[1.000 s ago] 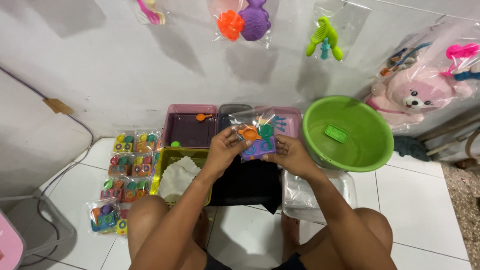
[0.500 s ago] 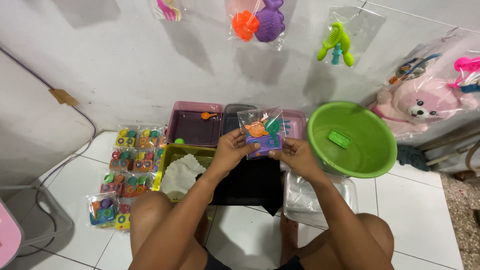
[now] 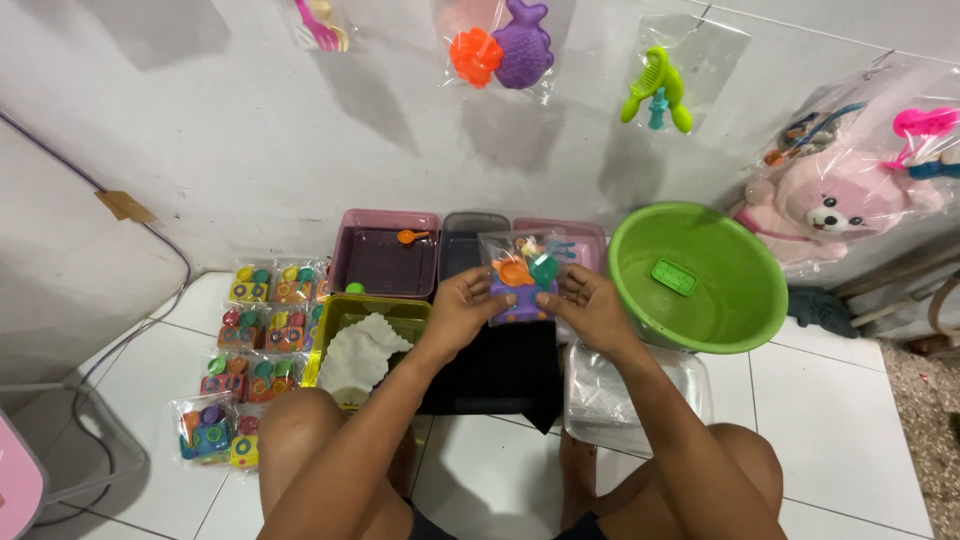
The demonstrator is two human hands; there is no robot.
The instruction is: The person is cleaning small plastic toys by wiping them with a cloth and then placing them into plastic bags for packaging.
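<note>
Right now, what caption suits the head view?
Both hands, left hand and right hand, hold a clear toy packet.

— What colours do I see by my hands?
— Between my left hand [image 3: 462, 305] and right hand [image 3: 585, 305], a clear plastic toy packet [image 3: 522, 275]: purple, orange, teal.
— To the right?
— A bright green round plastic basin [image 3: 740, 315].

clear toy packet [image 3: 523, 275] | purple, orange, green pieces | upright, held aloft
</note>
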